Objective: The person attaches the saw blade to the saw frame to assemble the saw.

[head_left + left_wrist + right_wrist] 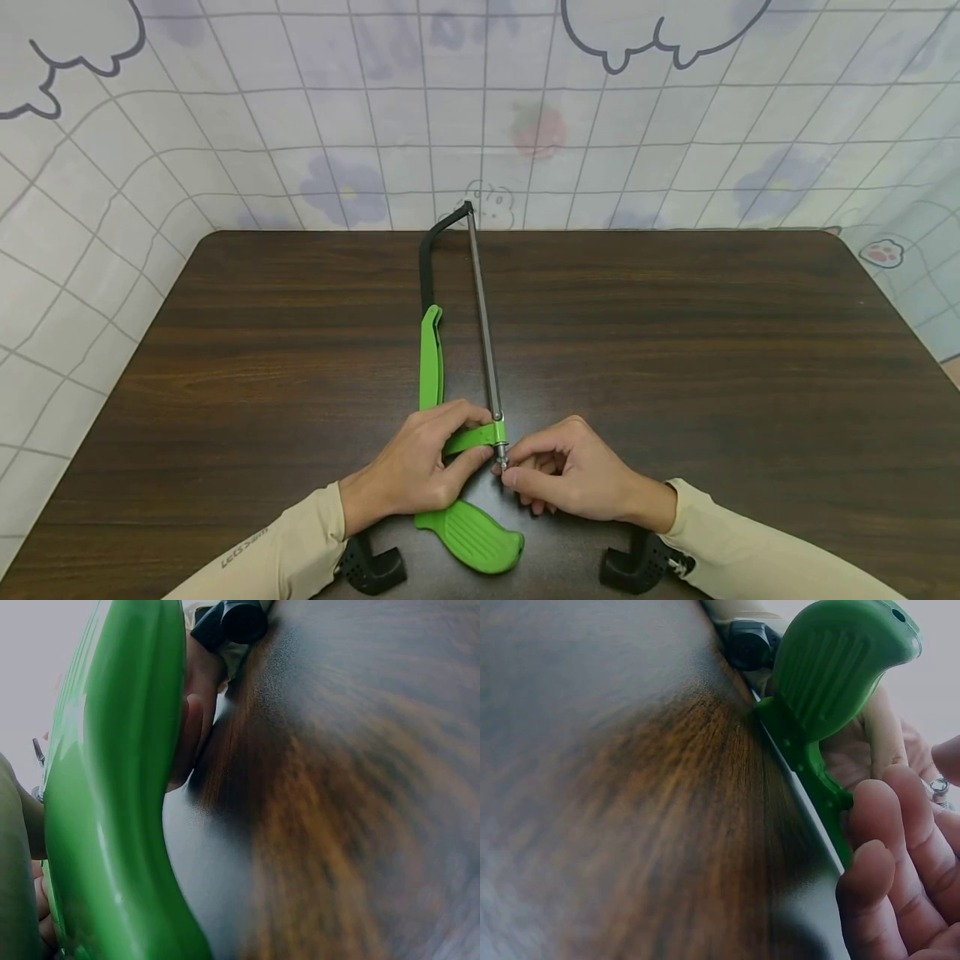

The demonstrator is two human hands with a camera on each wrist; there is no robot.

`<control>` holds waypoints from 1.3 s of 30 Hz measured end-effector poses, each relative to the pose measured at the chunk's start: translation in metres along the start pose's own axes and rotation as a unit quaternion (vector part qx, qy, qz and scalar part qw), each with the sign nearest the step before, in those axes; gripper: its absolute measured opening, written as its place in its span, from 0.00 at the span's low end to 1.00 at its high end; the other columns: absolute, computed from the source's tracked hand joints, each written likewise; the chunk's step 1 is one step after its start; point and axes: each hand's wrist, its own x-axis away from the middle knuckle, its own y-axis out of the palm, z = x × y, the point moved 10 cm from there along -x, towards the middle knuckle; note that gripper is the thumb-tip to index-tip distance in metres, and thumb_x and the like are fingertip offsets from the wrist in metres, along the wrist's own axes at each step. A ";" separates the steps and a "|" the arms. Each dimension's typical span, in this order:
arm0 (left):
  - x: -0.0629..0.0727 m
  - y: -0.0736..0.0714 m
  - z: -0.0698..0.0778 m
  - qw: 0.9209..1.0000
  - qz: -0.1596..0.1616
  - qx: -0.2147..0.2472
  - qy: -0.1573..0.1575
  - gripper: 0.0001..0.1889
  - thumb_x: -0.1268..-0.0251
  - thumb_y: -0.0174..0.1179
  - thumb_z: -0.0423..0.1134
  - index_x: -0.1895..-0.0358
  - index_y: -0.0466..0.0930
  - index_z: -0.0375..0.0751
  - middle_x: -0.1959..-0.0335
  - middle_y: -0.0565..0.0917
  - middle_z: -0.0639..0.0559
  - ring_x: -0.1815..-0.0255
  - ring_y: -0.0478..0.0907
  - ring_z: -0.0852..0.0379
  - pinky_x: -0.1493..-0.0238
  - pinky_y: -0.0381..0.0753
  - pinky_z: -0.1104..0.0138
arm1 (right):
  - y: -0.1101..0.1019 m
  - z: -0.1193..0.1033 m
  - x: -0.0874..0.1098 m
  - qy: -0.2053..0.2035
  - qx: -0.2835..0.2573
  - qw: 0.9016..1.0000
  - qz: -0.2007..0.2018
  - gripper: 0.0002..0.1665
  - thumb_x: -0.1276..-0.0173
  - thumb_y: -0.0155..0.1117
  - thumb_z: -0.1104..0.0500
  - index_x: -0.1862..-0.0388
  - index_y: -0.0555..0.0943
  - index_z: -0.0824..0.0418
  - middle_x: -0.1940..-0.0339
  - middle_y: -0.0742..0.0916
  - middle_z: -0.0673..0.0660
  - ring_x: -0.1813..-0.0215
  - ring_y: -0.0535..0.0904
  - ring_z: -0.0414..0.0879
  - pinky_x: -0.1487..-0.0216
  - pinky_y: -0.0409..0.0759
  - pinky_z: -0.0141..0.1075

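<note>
A hacksaw point(431, 358) with a green handle point(476, 537) and a black front frame point(426, 262) lies lengthwise on the table. Its narrow metal blade point(483, 325) runs along the right side. My left hand point(416, 467) grips the green frame near the blade's lower end, thumb and fingers around the short green arm point(472, 438). At that end, my right hand point(577, 475) pinches a small metal tightening screw point(502, 458) between thumb and fingers. In the right wrist view, part of the shiny screw point(939, 789) shows beside the fingertips. The green handle point(124, 750) fills much of the left wrist view.
The dark wood-grain table point(712, 350) stretches out on both sides of the saw. Behind it hangs a pale grid-patterned cloth point(480, 117). Black wrist-worn devices point(372, 568) sit under both forearms, close to the handle.
</note>
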 end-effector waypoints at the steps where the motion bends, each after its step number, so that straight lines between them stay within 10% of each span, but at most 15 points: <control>1: 0.000 0.000 0.000 1.000 0.000 -0.001 0.000 0.11 0.32 0.65 0.33 0.49 0.82 0.41 0.56 0.87 0.50 0.61 0.81 0.65 0.58 0.82 0.73 | 0.000 0.000 0.000 0.001 -0.002 1.000 -0.001 0.08 0.28 0.62 0.71 0.62 0.88 0.68 0.82 0.87 0.62 0.82 0.83 0.42 0.82 0.82 0.34; 39: 0.000 0.000 -0.001 1.000 0.002 -0.003 0.002 0.10 0.32 0.65 0.33 0.50 0.82 0.43 0.58 0.87 0.52 0.63 0.79 0.67 0.59 0.81 0.74 | 0.004 0.001 -0.002 0.012 -0.005 1.000 -0.028 0.18 0.21 0.50 0.71 0.66 0.87 0.65 0.81 0.86 0.62 0.84 0.79 0.46 0.83 0.78 0.33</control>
